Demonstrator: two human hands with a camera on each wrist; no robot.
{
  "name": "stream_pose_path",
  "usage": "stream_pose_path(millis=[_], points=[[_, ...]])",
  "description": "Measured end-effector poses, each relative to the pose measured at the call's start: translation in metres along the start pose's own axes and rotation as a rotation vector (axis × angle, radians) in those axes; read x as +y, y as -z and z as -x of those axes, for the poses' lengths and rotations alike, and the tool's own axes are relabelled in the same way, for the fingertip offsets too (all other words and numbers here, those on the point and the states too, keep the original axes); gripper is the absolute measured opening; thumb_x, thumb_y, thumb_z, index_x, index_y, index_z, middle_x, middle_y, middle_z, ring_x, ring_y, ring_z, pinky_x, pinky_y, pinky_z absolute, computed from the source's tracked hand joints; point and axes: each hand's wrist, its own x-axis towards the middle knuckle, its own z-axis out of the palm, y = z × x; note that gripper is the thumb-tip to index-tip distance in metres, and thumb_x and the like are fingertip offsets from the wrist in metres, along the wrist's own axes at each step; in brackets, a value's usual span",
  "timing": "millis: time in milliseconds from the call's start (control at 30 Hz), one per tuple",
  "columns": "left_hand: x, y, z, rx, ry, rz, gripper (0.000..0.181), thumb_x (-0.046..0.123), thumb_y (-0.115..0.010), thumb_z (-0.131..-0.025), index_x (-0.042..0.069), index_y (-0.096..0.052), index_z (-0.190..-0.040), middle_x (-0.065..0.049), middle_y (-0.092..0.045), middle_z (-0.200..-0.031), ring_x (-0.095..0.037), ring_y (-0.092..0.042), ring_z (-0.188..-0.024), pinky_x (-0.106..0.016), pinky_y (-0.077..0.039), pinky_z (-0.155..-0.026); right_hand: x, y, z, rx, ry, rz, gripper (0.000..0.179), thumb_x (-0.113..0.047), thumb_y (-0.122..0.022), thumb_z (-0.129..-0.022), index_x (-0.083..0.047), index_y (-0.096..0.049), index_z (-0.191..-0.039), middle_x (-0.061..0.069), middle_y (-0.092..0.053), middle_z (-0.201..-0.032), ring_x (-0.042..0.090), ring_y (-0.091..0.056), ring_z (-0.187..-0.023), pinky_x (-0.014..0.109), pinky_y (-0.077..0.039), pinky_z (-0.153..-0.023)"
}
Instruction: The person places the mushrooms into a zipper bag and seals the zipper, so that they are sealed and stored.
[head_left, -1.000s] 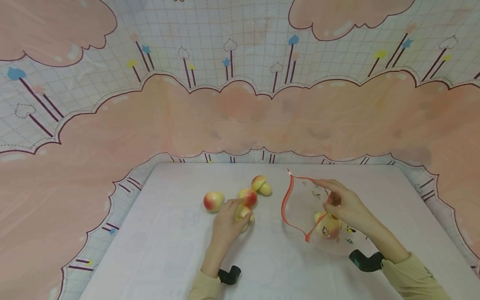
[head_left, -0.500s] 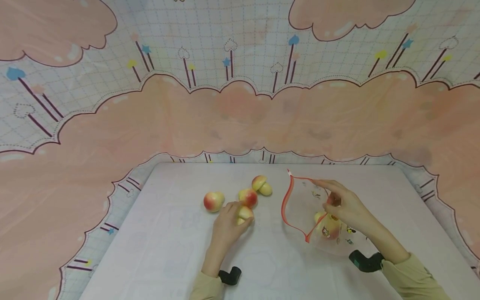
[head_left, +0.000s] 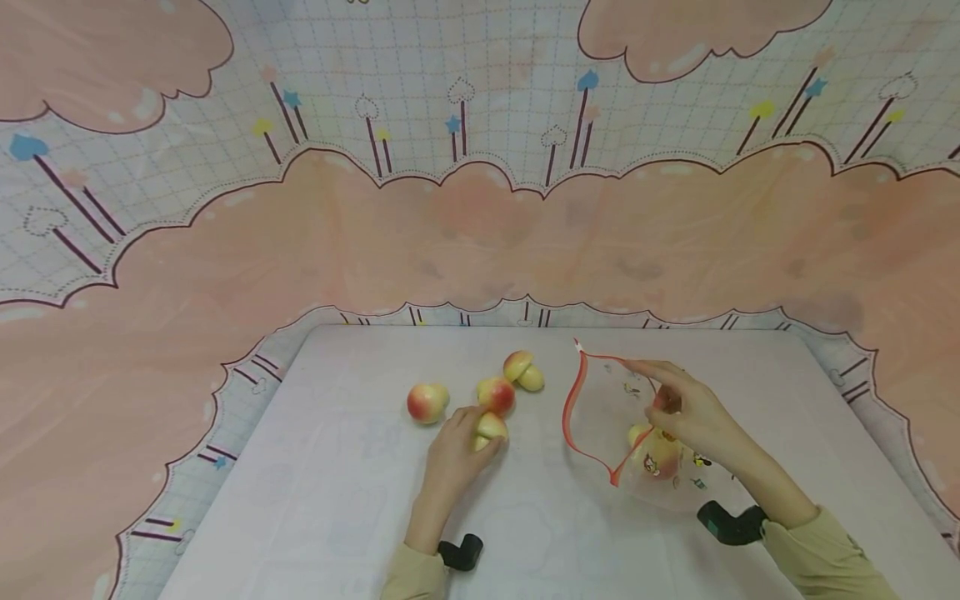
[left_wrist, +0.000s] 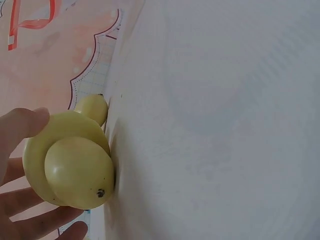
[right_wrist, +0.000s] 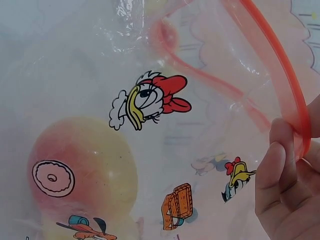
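My left hand (head_left: 459, 446) has its thumb and fingers around a toy mushroom (left_wrist: 77, 170), which has a smooth yellow cap and a round stem with a dark dot at its end. In the left wrist view the mushroom is right at the white tabletop, with the thumb on the cap and the other fingers behind and below. My right hand (head_left: 693, 412) pinches the red zip edge of a clear zip bag (head_left: 607, 408), whose mouth gapes to the left. Through the printed plastic in the right wrist view shows a red-and-yellow mushroom (right_wrist: 95, 155) inside.
Beyond the left hand lie more red-and-yellow mushrooms: one (head_left: 497, 395) just behind the held one, one (head_left: 525, 371) farther back and one (head_left: 427, 403) to the left. Each wrist wears a black camera mount (head_left: 731, 523). The white tabletop (head_left: 315, 500) ends at a patterned cloth backdrop.
My left hand's fingers and thumb have shifted slightly and settled around the mushroom, uncovering more of the red one behind. The right hand and the bag stay in place.
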Motion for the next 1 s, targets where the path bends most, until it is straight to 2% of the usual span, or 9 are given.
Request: stream_pose_path(millis=[500,767,1000], points=[[-0.001,-0.001,0.001,0.024,0.009,-0.004,0.045,0.031,-0.073,-0.082,0.012,-0.062,-0.122,-0.007,-0.064,-0.114,-0.024,-0.061,-0.107,-0.042,-0.051,-0.088,-0.003,0.002,0.000,0.001,0.004,-0.015,0.063,0.008,-0.060,-0.080,-0.010,-0.049,-0.139,0.015,-0.049,-0.135,0.008,-0.045,-0.072,0.019,-0.042,-0.052],[0.001,0.001,0.000,0.042,-0.010,-0.008,0.047,0.033,-0.072,-0.083,0.013,-0.061,-0.123,-0.006,-0.065,-0.115,-0.024,-0.062,-0.108,-0.041,-0.052,-0.088,-0.003,0.002,0.000,0.001,0.011,-0.008,0.064,0.009,-0.061,-0.079,-0.010,-0.050,-0.139,0.015,-0.049,-0.136,0.006,-0.044,-0.073,0.018,-0.041,-0.052],[0.009,0.002,-0.003,0.069,-0.040,-0.010,0.047,0.034,-0.072,-0.082,0.012,-0.061,-0.123,-0.007,-0.065,-0.116,-0.023,-0.061,-0.110,-0.039,-0.052,-0.091,-0.001,0.001,0.000,0.006,0.021,0.000,0.063,0.010,-0.060,-0.079,-0.009,-0.050,-0.138,0.015,-0.050,-0.134,0.006,-0.045,-0.073,0.019,-0.042,-0.052]])
